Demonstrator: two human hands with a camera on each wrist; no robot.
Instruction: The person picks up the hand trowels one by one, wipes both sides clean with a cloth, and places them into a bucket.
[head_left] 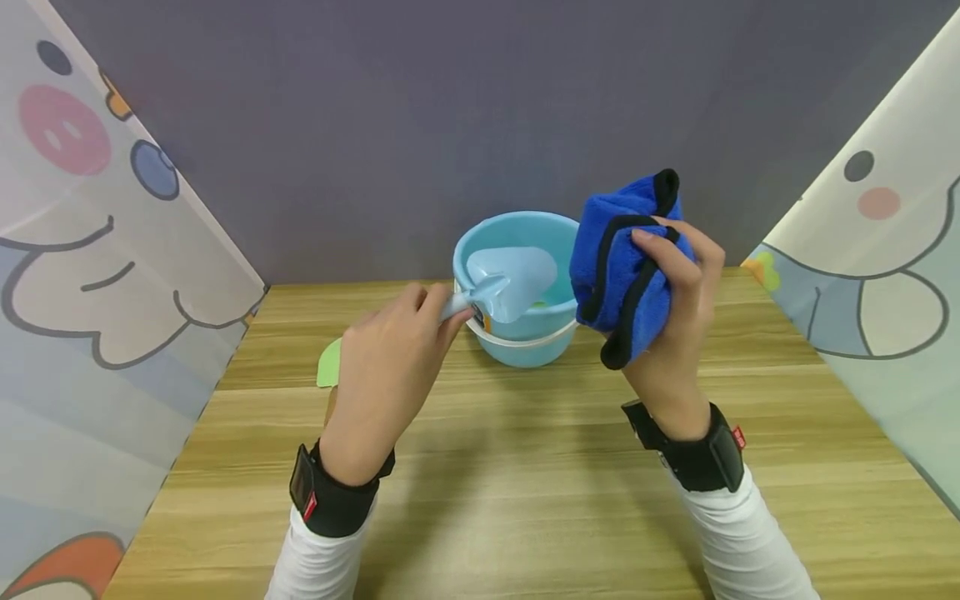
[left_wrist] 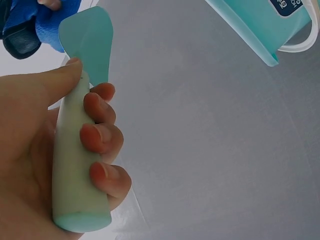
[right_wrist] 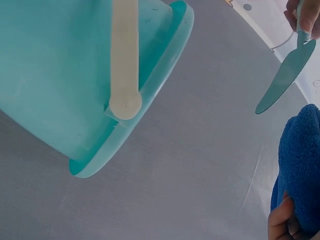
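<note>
Toward the tabletop's left edge lies a flat light-green piece, mostly hidden by the left forearm, so what it is cannot be told. Above it, the left hand has its fingers curled firmly round the handle of a pale blue toy shovel, with the thumb laid along it toward the blade. That grip probably serves to steady the shovel while leaving the whole blade free. From the head the blade seems to cross the bucket's mouth, yet the right wrist view shows the two apart.

The light blue bucket stands upright by the middle of the tabletop's far edge, perhaps set there to leave room for both hands in front. Its white handle is folded down against the front, which keeps the mouth open. A small green patch shows inside, too little to identify; the rest of the inside is partly hidden behind the shovel.

Farther right, above the tabletop, the right hand pinches a folded blue cloth with black edging between thumb and fingers, likely bunched so that it stays a compact pad.
</note>
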